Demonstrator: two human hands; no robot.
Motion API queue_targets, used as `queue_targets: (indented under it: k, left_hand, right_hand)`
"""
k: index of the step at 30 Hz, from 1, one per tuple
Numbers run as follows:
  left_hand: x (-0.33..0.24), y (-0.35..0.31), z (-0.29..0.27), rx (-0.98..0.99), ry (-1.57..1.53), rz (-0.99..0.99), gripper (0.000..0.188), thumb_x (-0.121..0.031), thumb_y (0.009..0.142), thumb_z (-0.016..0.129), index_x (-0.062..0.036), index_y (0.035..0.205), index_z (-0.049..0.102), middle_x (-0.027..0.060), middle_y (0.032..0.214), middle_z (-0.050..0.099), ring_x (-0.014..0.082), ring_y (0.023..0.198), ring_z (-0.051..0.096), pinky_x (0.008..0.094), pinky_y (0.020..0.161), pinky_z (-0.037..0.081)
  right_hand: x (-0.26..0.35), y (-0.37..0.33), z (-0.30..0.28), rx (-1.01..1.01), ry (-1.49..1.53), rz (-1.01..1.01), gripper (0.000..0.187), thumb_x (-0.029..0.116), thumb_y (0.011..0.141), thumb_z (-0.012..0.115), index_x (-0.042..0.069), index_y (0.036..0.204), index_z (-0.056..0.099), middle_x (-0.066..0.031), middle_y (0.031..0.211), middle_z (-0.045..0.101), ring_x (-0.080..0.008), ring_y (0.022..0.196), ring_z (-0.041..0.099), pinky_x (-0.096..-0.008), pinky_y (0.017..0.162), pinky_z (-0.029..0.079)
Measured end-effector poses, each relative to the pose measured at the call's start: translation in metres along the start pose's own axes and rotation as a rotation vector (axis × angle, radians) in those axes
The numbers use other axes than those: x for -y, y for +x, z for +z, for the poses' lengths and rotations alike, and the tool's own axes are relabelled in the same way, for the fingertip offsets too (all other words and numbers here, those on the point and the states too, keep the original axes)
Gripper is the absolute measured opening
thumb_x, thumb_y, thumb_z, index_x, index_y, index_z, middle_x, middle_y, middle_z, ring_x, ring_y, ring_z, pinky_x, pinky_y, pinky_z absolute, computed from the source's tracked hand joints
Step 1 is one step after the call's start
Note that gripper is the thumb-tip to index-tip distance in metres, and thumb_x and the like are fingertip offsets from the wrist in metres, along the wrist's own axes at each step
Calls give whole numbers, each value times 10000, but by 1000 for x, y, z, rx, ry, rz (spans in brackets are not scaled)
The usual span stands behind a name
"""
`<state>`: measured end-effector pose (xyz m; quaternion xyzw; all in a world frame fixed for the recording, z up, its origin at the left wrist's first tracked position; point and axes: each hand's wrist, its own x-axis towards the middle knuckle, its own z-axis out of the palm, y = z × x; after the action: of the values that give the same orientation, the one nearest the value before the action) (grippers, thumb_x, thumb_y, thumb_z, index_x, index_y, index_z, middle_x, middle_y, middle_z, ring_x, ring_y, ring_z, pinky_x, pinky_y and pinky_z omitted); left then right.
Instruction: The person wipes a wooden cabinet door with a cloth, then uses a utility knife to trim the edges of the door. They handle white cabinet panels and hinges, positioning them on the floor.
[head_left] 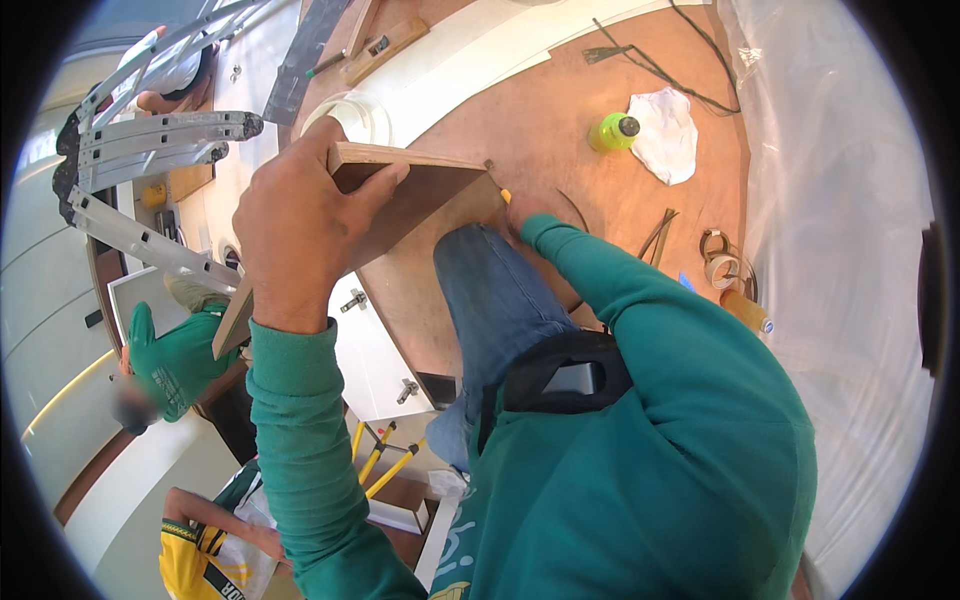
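My left hand (300, 225) is closed over the edge of a plywood board (418, 196), with the thumb against its dark brown face. The board is tilted up in front of me, and its pale layered edge shows along the top. At its far right corner is my right hand (515, 212), mostly hidden by the green sleeve. A small yellow thing (506, 196) sticks out of its closed fingers beside the corner; its kind is too small to tell. Beneath both hands lies a brown work surface (560, 120).
Beyond lie a white tub (365, 118), a wooden hand plane (385, 50), a green bottle (612, 132) and a white cloth (664, 135). Tape rolls (720, 268) are at right. A folding ladder (165, 130), a hinged white panel (375, 355) and several people stand at left.
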<state>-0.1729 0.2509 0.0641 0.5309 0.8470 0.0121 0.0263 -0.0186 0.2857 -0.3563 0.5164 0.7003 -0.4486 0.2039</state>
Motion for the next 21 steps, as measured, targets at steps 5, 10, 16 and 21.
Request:
queue_targets:
  k: [5,10,16,21]
  left_hand:
    - [1,-1,-1,17,36,-6,451,-433,812,884,-57,944,671,172,846,738,385,803,727,459,701,548]
    - [-3,-2,0,-17,12,6,497,-449,809,888,-38,898,622,172,777,690,387,745,694,464,663,522]
    - [-1,0,1,-16,2,11,522,-456,808,891,-32,881,595,180,741,657,387,711,672,461,644,506]
    - [-4,2,2,-1,7,-18,512,-450,808,891,-35,886,601,182,768,684,386,735,692,461,669,522]
  right_hand:
    - [-32,-23,18,-86,39,-87,413,312,1057,478,1,1204,706,-285,1129,743,-456,1033,727,-545,910,570]
    - [-6,1,-7,48,25,-107,425,249,1036,488,-6,1343,633,-289,1272,704,-447,1158,701,-532,978,553]
    - [-1,46,25,-79,53,-67,381,272,1008,550,-9,1214,704,-292,1151,741,-448,1064,729,-542,906,575]
    - [-11,58,31,-148,61,-106,379,259,1008,546,-8,1218,715,-298,1172,734,-452,1083,725,-538,934,568]
